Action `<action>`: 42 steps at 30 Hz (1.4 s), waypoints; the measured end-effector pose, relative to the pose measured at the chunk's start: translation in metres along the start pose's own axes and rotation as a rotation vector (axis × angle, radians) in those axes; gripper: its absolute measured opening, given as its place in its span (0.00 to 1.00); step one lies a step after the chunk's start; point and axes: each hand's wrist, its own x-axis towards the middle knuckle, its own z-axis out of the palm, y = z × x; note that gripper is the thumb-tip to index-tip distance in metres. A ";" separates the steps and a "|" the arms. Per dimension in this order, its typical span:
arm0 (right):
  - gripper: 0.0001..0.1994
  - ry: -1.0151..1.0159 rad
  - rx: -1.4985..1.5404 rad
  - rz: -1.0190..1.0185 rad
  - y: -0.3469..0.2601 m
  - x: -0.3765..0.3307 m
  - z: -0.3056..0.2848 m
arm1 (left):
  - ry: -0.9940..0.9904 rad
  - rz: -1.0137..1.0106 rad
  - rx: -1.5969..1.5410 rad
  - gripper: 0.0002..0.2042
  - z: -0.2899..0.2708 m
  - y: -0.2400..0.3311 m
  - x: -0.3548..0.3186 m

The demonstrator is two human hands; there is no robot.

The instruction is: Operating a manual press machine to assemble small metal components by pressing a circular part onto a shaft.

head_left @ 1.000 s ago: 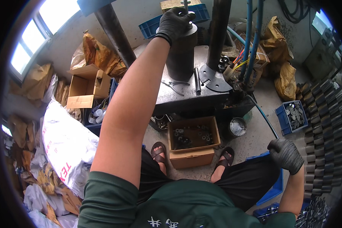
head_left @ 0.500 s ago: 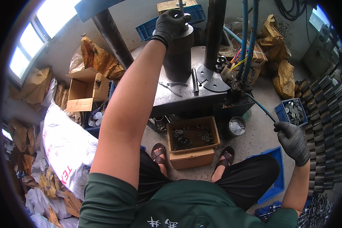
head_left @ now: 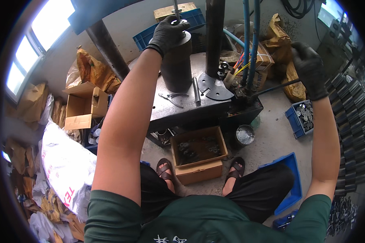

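Observation:
My left hand [head_left: 168,34], in a dark grey glove, is closed around a small round metal part [head_left: 180,22] on top of a thick dark steel cylinder [head_left: 177,67]. A thin upright rod [head_left: 176,10] comes down onto that part from above. My right hand [head_left: 309,69], also gloved, is blurred at the outer end of a long pump lever [head_left: 276,86], touching it; its fingers are smeared. On the steel press table [head_left: 158,107] lie pliers [head_left: 173,99], a short metal bar [head_left: 196,91] and a notched steel plate [head_left: 215,87].
Below the table stands a cardboard box [head_left: 198,172] with several small rings. A metal can [head_left: 245,135] and blue bins of parts [head_left: 297,121] are to its right. Blue hoses [head_left: 247,44] rise beside the press column [head_left: 214,40]. Stacked metal pieces [head_left: 353,129] line the right; sacks [head_left: 65,162] the left.
My right hand has moved up and away, and the lever has swung up from sloping downward to slightly above level. My left hand stays on the part atop the cylinder; the view has shifted slightly.

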 end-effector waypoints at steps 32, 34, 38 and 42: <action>0.28 -0.774 1.406 0.868 -0.182 -0.181 0.029 | -0.701 0.361 0.092 0.32 0.008 0.104 -0.308; 0.30 -1.016 1.576 0.915 -0.192 -0.184 0.054 | -0.792 0.196 0.078 0.32 0.003 0.102 -0.312; 0.37 -1.172 1.781 0.780 -0.209 -0.206 0.069 | -0.929 0.091 -0.204 0.32 -0.008 0.089 -0.314; 0.42 -1.144 1.858 0.805 -0.225 -0.217 0.076 | -0.899 -0.311 -0.490 0.27 -0.017 0.072 -0.315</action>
